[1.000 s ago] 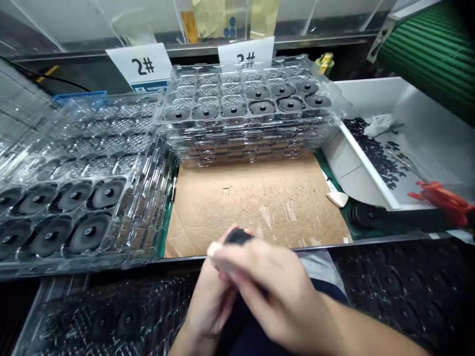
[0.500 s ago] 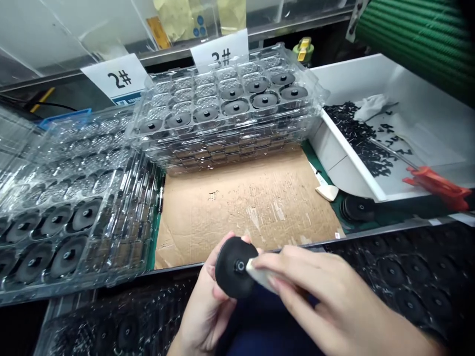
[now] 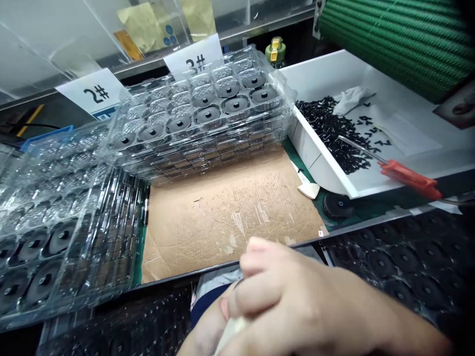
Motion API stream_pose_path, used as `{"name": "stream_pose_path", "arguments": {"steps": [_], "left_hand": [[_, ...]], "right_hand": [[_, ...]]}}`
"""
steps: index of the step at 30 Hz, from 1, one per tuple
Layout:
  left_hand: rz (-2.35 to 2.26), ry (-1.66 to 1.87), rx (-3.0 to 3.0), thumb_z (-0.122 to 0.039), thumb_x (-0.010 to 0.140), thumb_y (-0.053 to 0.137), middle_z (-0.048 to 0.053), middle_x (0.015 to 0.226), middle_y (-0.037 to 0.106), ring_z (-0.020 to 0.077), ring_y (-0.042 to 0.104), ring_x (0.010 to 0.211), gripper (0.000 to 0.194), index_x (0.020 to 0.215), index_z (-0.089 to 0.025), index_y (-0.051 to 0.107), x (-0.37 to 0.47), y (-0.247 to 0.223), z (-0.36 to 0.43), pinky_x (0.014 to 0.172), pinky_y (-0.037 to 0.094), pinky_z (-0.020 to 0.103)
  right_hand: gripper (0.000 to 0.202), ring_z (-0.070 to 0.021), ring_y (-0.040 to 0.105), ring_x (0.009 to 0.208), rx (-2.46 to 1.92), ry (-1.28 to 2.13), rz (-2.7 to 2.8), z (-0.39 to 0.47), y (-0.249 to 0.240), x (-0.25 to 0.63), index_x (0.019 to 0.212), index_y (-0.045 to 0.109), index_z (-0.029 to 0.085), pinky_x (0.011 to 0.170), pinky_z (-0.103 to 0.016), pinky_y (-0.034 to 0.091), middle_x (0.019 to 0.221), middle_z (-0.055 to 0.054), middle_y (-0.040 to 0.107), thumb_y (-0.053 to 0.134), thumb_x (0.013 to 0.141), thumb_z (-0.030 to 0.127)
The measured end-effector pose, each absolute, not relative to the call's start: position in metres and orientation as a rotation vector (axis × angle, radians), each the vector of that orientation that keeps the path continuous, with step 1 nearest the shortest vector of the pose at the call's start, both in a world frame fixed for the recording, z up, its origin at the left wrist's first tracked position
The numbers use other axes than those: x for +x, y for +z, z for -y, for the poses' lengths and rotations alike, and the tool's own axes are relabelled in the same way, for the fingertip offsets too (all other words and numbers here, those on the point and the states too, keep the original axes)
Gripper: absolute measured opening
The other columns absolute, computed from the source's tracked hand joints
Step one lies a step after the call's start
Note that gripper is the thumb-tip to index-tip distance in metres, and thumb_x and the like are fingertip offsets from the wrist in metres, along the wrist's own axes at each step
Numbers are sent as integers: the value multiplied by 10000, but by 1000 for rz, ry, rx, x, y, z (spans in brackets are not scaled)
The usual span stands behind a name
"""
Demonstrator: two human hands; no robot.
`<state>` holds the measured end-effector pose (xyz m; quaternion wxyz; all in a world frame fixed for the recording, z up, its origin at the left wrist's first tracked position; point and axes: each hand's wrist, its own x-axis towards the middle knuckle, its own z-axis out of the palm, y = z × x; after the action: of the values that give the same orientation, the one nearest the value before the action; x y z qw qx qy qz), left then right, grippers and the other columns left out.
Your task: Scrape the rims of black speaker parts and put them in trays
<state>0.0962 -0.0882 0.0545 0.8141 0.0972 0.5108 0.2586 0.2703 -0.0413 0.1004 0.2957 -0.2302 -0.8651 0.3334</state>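
Note:
My right hand (image 3: 297, 299) is closed in front of my left, at the bottom middle, with its fingers curled round a cream-white piece (image 3: 230, 331) that shows only in part under them. Most of my left hand (image 3: 210, 321) lies behind it, its fingers largely covered. The black round disc with a small hub, plainly in the left fingers half a second ago, is now almost wholly hidden; just a thin dark edge shows between the hands. Both hands are just below the front edge of the cardboard sheet (image 3: 208, 217).
Clear plastic trays (image 3: 208, 143) of black discs stand stacked at the back and left. On the right, a white bin (image 3: 315, 163) holds small black parts and a red-handled screwdriver (image 3: 408, 178). A cream wedge-tipped tool (image 3: 308, 190) and stacked discs (image 3: 337, 205) lie beside it.
My right hand has moved left and over my left hand, covering the disc. Both hands are lower in view. The scene has shifted left as the head turned.

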Motion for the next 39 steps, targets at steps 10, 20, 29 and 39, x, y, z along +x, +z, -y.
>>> {"name": "stream_pose_path", "arguments": {"steps": [10, 20, 29, 39], "left_hand": [[-393, 482, 64, -369, 667, 692, 79, 1105, 605, 253, 602, 942, 475, 1110, -226, 599, 92, 56, 67, 696, 523, 256], [-448, 708, 63, -398, 695, 636, 80, 1247, 535, 295, 478, 1144, 489, 1155, -245, 567, 67, 40, 68, 923, 431, 329], [-684, 1001, 71, -359, 713, 632, 63, 1231, 540, 287, 474, 1151, 484, 1181, -278, 540, 48, 35, 71, 976, 393, 385], [-812, 1109, 253, -258, 710, 673, 54, 1185, 563, 232, 516, 1104, 545, 1221, -306, 490, 42, 41, 72, 925, 436, 318]], "right_hand": [[385, -158, 518, 990, -1573, 928, 1892, 37, -26, 269, 1209, 507, 260, 845, -295, 438, 1139, -45, 521, 458, 842, 155], [333, -236, 503, 1006, -1682, 690, 1779, 48, -50, 245, 1154, 547, 203, 867, -416, 436, 1199, -113, 463, 420, 847, 175], [275, -138, 586, 758, -1547, 828, 1750, 58, -32, 222, 1108, 566, 234, 685, -269, 491, 850, -20, 617, 440, 864, 212], [295, -165, 520, 745, -1013, 573, 1941, 65, 88, 168, 1098, 519, 104, 681, -328, 421, 884, -77, 620, 429, 817, 85]]}}
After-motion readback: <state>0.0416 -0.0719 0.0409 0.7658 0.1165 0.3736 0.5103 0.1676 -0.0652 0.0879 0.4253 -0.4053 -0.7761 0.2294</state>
